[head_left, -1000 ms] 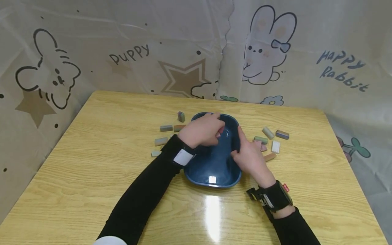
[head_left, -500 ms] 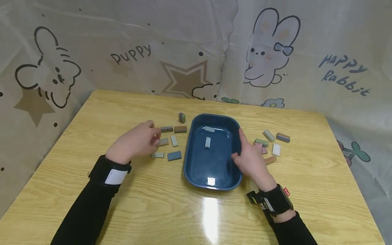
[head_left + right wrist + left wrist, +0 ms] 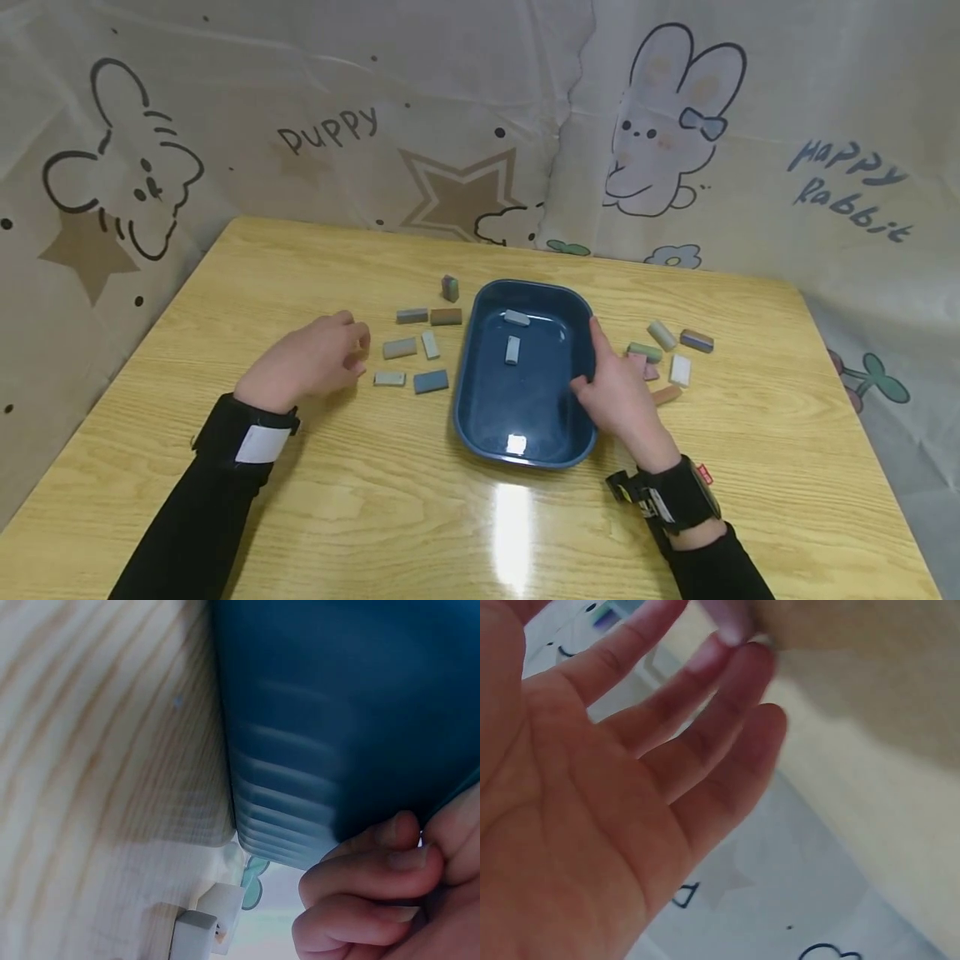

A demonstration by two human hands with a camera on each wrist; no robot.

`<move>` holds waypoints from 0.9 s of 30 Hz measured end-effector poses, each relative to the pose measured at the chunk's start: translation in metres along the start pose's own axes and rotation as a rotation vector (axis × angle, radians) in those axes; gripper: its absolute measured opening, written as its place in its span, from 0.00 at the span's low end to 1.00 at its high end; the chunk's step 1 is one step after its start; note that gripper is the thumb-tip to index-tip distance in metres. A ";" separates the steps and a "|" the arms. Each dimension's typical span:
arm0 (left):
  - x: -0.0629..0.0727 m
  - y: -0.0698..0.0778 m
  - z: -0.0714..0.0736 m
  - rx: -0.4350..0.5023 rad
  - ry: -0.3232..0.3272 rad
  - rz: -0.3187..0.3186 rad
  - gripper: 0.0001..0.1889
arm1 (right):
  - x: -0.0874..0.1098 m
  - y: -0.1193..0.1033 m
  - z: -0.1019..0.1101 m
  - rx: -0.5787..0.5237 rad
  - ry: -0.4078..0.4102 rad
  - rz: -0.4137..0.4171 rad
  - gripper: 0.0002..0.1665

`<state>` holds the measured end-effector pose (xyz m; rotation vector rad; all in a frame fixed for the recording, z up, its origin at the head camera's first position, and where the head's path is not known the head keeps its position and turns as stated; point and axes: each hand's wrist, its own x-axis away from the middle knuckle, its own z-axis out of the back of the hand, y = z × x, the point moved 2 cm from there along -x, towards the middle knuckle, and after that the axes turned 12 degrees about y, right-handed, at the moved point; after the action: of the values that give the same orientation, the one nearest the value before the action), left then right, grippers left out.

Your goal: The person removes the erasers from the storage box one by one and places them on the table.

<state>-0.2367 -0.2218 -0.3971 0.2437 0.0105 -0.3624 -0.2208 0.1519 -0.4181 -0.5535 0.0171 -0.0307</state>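
Observation:
My left hand hovers just left of several small coloured blocks, its fingers loosely bent. In the left wrist view the left palm shows, with nothing plainly held. Nearest it are a tan block and a pale block; a blue block lies further right. My right hand grips the right rim of a deep blue tray, thumb over the inside. In the right wrist view the other fingers curl against the tray's outer wall. Two pale blocks lie inside the tray.
Behind the left hand's blocks are a grey block, a brown block and an upright dark block. More blocks, including a white block, lie right of the tray. A printed cloth hangs behind the wooden table.
My left hand has moved out of the tray and left across the table, past the blocks, uncovering two pale blocks in the tray. My right hand stays on the rim.

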 end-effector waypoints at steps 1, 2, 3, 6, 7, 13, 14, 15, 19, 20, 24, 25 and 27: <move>-0.004 0.005 0.005 -0.005 0.001 -0.005 0.13 | 0.000 0.000 0.000 0.004 0.006 0.002 0.53; -0.008 0.011 0.010 -0.007 0.002 -0.013 0.14 | 0.000 0.001 0.000 0.008 0.010 0.005 0.53; -0.012 0.018 0.015 -0.001 -0.004 -0.017 0.15 | 0.000 0.001 0.000 0.011 0.015 0.009 0.53; -0.028 0.044 0.030 0.045 -0.029 -0.024 0.16 | 0.000 0.002 0.001 0.020 0.031 0.024 0.53; -0.035 0.053 0.034 0.051 -0.025 -0.043 0.15 | 0.000 0.002 0.001 0.022 0.034 0.029 0.53; -0.077 0.116 0.034 0.046 0.003 -0.206 0.13 | -0.003 0.003 0.002 0.030 0.035 0.041 0.54; -0.084 0.126 0.031 0.054 -0.012 -0.221 0.14 | -0.003 0.003 0.002 0.031 0.035 0.043 0.54; -0.090 0.136 0.028 0.067 -0.031 -0.234 0.14 | -0.003 0.003 0.002 0.032 0.034 0.043 0.54; -0.112 0.168 0.013 0.072 -0.094 -0.279 0.13 | -0.004 0.003 0.002 0.035 0.023 0.053 0.54; -0.117 0.174 0.008 0.078 -0.105 -0.284 0.13 | -0.004 0.003 0.002 0.036 0.022 0.055 0.54; -0.131 0.190 -0.009 0.061 -0.112 -0.266 0.11 | -0.003 0.003 0.003 0.047 0.023 0.063 0.53; -0.134 0.192 -0.013 0.045 -0.117 -0.245 0.12 | -0.003 0.002 0.003 0.045 0.021 0.062 0.53; -0.138 0.196 -0.021 0.009 -0.134 -0.195 0.12 | -0.002 0.003 0.003 0.042 0.017 0.063 0.53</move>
<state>-0.2966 0.0089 -0.3644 0.2277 -0.1004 -0.5722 -0.2230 0.1556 -0.4172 -0.5105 0.0501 0.0261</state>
